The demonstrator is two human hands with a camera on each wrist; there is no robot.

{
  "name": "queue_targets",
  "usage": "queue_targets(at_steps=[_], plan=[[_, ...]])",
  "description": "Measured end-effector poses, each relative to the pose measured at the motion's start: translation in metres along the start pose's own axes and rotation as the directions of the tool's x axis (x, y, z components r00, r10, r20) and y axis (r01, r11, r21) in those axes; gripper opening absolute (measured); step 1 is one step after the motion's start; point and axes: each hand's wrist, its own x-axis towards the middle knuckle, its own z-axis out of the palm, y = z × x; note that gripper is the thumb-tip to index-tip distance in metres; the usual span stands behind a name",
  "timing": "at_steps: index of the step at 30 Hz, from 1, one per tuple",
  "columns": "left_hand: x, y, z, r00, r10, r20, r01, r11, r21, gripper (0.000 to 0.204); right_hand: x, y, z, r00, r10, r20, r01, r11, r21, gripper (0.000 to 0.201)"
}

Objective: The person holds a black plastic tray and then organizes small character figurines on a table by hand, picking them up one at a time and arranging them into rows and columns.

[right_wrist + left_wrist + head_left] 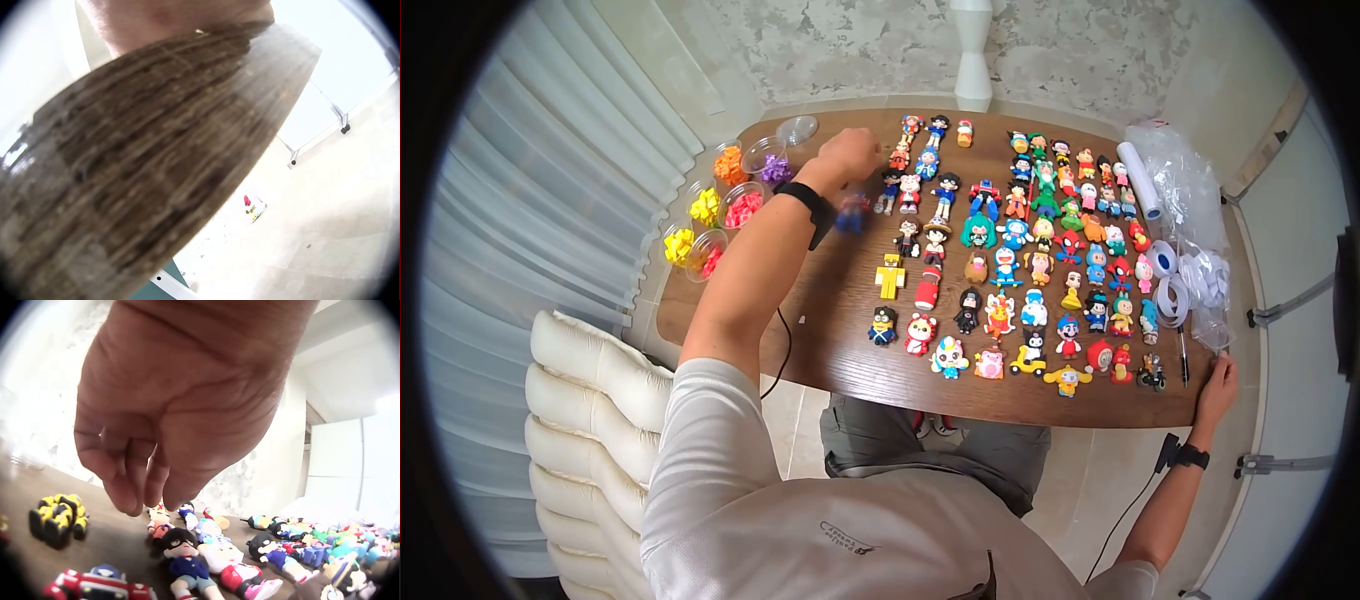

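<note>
Over the far left part of the table, my left hand (852, 155) hangs with its fingers loosely bent downward. Light shows between the fingers (128, 481) in the left wrist view, and nothing shows in their grasp. Beyond the fingertips lie several toy figures, among them a masked figure in blue (187, 565). A yellow and black robot figure (60, 519) lies left of the hand, and a red and blue robot figure (100, 584) is nearer the wrist. My right hand (1217, 385) rests at the table's right edge, its fingers partly hidden in the right wrist view.
Rows of toy figures (1005, 265) cover the middle and right of the wooden table (815, 330). Clear cups of colourful bows (745, 210) stand at the left. Rolls of white tape (1172, 300), a pen (1184, 358) and plastic bags (1185, 190) lie along the right side.
</note>
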Motion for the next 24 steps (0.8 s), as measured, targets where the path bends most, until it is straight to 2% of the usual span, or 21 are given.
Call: queue_targets(at_steps=[6, 9, 12, 15, 18, 21, 22, 24], plan=[[-0.003, 0.033, 0.006, 0.996, 0.085, 0.037, -0.084, 0.996, -0.015, 0.027, 0.0, 0.0, 0.0, 1.0, 0.013, 0.009, -0.013, 1.0, 0.013, 0.036], [-0.011, 0.06, 0.004, 0.959, 0.282, 0.033, -0.279, 0.957, -0.076, 0.028, 0.002, 0.004, 0.0, 1.0, 0.022, 0.02, -0.022, 1.0, -0.004, 0.036], [-0.022, 0.096, 0.004, 0.931, 0.351, 0.104, -0.335, 0.931, -0.147, 0.029, 0.0, 0.003, 0.001, 1.0, 0.014, 0.006, -0.014, 1.0, 0.027, 0.036], [-0.014, 0.123, 0.024, 0.909, 0.397, 0.13, -0.391, 0.918, -0.071, 0.029, 0.001, 0.003, -0.001, 1.0, 0.02, 0.01, -0.02, 1.0, -0.018, 0.036], [-0.011, 0.146, 0.039, 0.92, 0.354, 0.171, -0.367, 0.929, 0.05, 0.034, 0.0, 0.001, -0.001, 1.0, 0.026, -0.01, -0.027, 0.999, -0.023, 0.035], [-0.015, 0.155, 0.043, 0.942, 0.329, 0.064, -0.327, 0.944, -0.044, 0.046, 0.001, 0.004, 0.0, 0.999, -0.034, -0.006, 0.034, 0.999, -0.023, 0.034], [-0.017, 0.157, 0.042, 0.952, 0.297, 0.073, -0.291, 0.953, -0.085, 0.044, 0.001, 0.007, 0.0, 0.999, -0.036, 0.002, 0.036, 0.999, -0.022, 0.033], [-0.015, 0.156, 0.049, 0.952, 0.298, 0.074, -0.295, 0.954, -0.045, 0.037, 0.002, 0.008, -0.001, 0.999, -0.039, 0.013, 0.04, 0.999, -0.022, 0.033]])
